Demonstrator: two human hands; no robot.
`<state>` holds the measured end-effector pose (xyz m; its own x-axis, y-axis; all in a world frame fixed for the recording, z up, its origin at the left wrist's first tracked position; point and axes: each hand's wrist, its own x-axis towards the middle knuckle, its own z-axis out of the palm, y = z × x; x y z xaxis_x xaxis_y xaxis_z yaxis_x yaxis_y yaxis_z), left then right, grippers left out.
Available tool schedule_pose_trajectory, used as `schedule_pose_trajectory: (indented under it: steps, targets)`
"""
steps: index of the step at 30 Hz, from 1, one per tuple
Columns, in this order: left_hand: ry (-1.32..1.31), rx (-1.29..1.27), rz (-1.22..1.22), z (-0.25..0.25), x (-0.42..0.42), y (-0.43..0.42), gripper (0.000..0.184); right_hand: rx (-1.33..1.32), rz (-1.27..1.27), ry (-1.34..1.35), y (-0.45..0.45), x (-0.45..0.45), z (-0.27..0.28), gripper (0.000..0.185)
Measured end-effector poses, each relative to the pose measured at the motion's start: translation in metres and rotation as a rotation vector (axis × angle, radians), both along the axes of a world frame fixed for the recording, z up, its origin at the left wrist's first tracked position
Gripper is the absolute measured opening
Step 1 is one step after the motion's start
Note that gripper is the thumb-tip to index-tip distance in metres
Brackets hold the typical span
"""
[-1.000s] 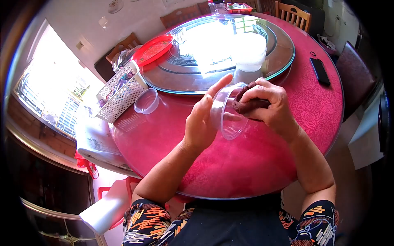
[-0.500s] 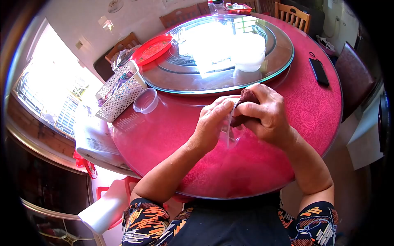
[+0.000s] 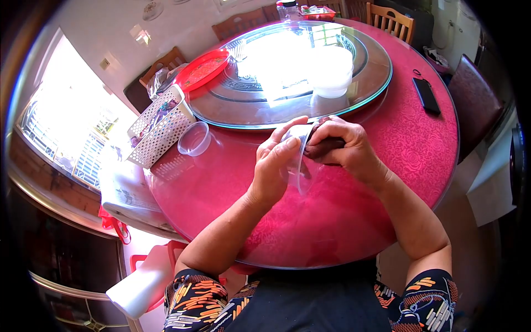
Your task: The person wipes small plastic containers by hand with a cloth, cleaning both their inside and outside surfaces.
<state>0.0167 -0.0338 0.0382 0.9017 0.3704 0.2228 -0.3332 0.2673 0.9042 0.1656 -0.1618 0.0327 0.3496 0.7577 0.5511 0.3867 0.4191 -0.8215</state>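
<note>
In the head view, my left hand grips a clear plastic tub, tilted on its side above the table, its rim toward my right hand. My right hand is closed around a dark reddish-brown lump held against the tub's rim. The fingers cover part of this lump, and I cannot tell what it is. Beyond my left hand, a similar round clear tub rests on the red table.
A glass turntable carries a white container and a red tray. At the left edge leans a perforated white basket with purple items. A black phone lies to the right. Wooden chairs surround the table.
Both hands have shifted slightly left. The clear tub has turned so more of its opening edge shows, and the right hand has lowered a little with the brown lump.
</note>
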Motion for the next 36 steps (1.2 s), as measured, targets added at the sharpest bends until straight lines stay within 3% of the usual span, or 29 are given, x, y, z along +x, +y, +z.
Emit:
schedule_pose_trajectory:
  steps: [3,7,11,12,14,17,24,25,28,29,32,34,36]
  targets:
    - [0.070,0.065,-0.112,0.004,0.003,0.002,0.070,0.040,-0.212,-0.332,-0.005,0.003,0.008,0.019]
    - [0.196,-0.062,-0.103,0.011,0.010,0.000,0.077,0.110,-0.382,-0.756,-0.009,0.004,0.013,0.017]
    - [0.347,-0.105,-0.361,-0.016,0.011,0.033,0.066,0.207,-0.465,-1.055,-0.010,-0.012,0.015,0.013]
    - [0.325,-0.143,-0.167,-0.014,0.013,0.014,0.056,0.210,-0.480,-1.092,-0.011,-0.015,0.015,0.013]
    - [0.315,-0.122,-0.022,-0.011,0.012,-0.002,0.047,0.198,-0.442,-1.015,-0.011,-0.013,0.018,0.014]
    - [0.237,-0.133,-0.037,-0.009,0.008,-0.005,0.041,0.181,-0.397,-0.893,-0.010,-0.010,0.017,0.018]
    - [0.194,0.042,0.042,-0.013,0.003,-0.002,0.047,-0.080,0.053,-0.093,-0.003,0.007,0.006,0.020]
    - [0.156,0.088,0.091,-0.011,0.005,-0.004,0.050,-0.234,0.139,0.238,-0.006,0.005,0.010,0.020]
    - [0.078,0.239,0.109,0.002,0.004,-0.005,0.056,-0.313,0.213,0.477,-0.009,0.009,0.010,0.021]
    - [0.079,0.289,0.095,0.001,0.005,-0.002,0.057,-0.239,0.101,0.250,-0.009,0.009,0.010,0.020]
    - [0.175,0.089,-0.039,0.009,0.003,0.004,0.057,-0.010,-0.220,-0.432,-0.008,0.009,0.010,0.019]
    - [0.192,-0.126,-0.080,0.010,0.006,0.004,0.059,0.033,-0.332,-0.715,-0.008,0.012,0.010,0.016]
    - [0.289,-0.135,-0.131,0.001,0.007,0.014,0.056,0.096,-0.395,-0.932,-0.012,0.004,0.016,0.016]
